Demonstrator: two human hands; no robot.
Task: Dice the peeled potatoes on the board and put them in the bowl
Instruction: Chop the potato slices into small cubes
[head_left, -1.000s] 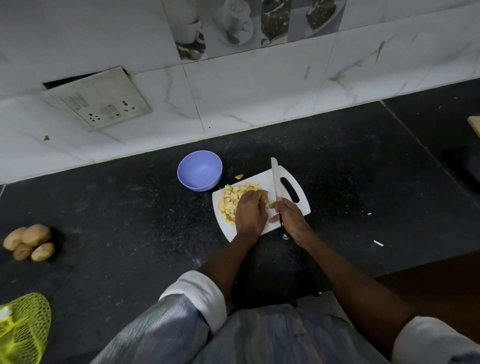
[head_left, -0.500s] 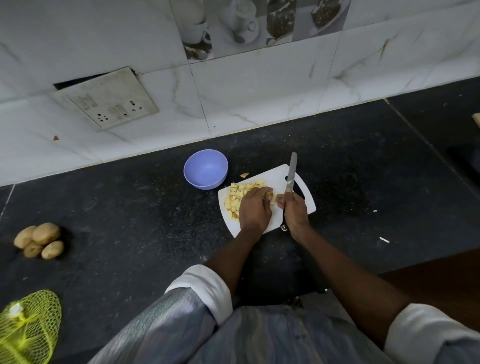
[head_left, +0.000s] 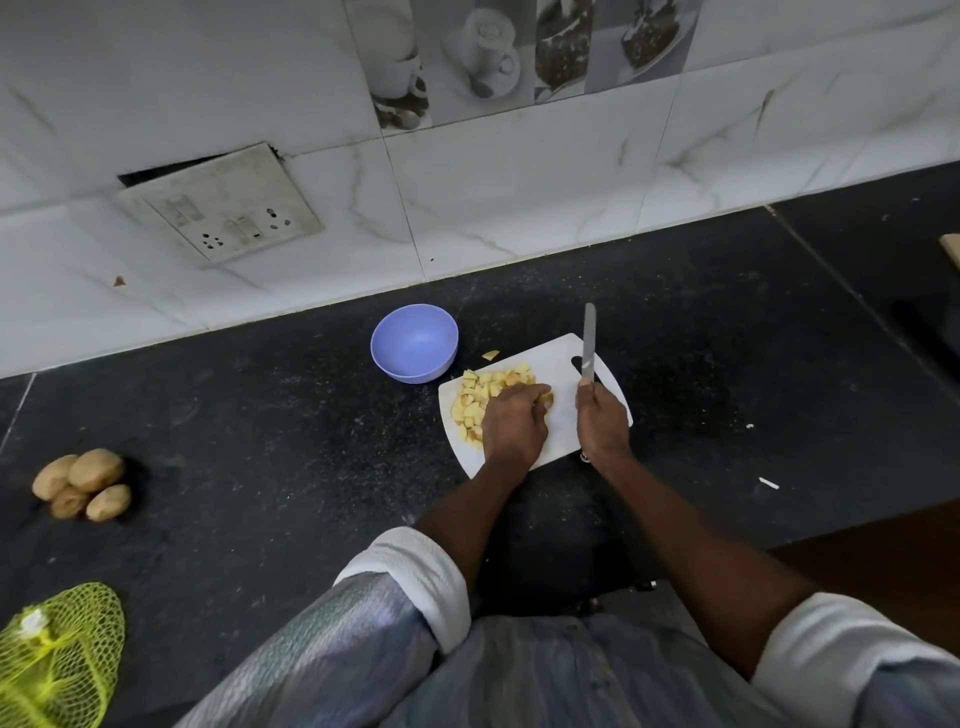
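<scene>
Left hand (head_left: 514, 423) down on the board (head_left: 558, 358), fingers curled over the dice (head_left: 480, 395), seemingly bunching the pile or pinning a last uncut piece near the fingertips; too small to tell which. Right hand (head_left: 602, 421) wrapped round the handle of the knife (head_left: 588, 340), blade lifted, pointing toward the board's far right corner, over the handle slot. Dice heaped along the board's left half, close to its far left edge. One stray bit (head_left: 490, 355) already off the board, on the counter (head_left: 260, 415) between board and bowl (head_left: 415, 343). Bowl just beyond the board's far left corner, holding nothing as yet.

Likely risks from here:
- Cut fingertips, if the blade drops while the left fingers sit that close to the cutting line.
- More dice spilling off the far left edge, given the heap crowded against it and any sweep made too fast.
- Board sliding on the smooth counter under a hard chop, with only the left hand weighing it down.
- Bowl tipping or skating away if dice get pushed at its wall rather than lifted over the rim.
- Uneven pieces, if the pinned bit rolls under the curled fingers.

Whole potatoes (head_left: 80, 483) near the counter's left edge, well apart from the board.
</scene>
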